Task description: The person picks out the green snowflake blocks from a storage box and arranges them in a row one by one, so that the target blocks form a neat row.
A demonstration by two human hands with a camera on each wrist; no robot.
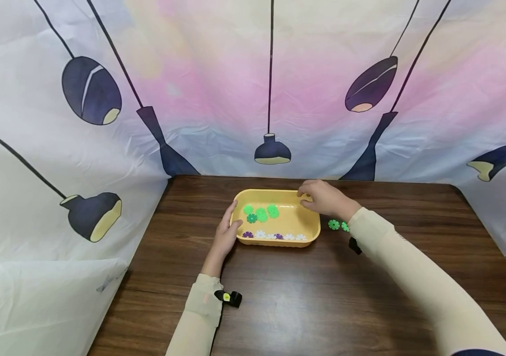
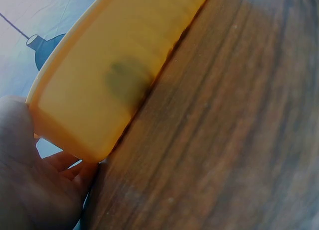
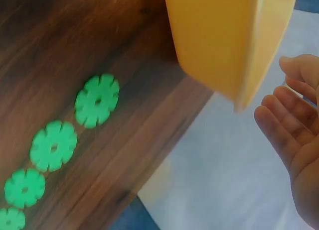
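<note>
A yellow plastic tray (image 1: 279,244) stands on the wooden table. My left hand (image 1: 225,232) grips its left end, the thumb over the rim and the fingers along the outside. Over the tray's far right corner hovers my right hand (image 1: 324,199), with loosely bent fingers and nothing visible between them in the right wrist view. Inside the tray, green flower-shaped plastic discs (image 1: 261,214) lie toward the left, one of them darker. White discs (image 1: 260,234) and purple discs (image 1: 247,235) sit in a row along the near wall.
Several green discs (image 3: 89,110) lie in a line on the table (image 1: 297,296) right of the tray, partly hidden by my right sleeve in the head view. A cloth backdrop (image 1: 217,99) with printed lamps hangs behind the table and along its left side.
</note>
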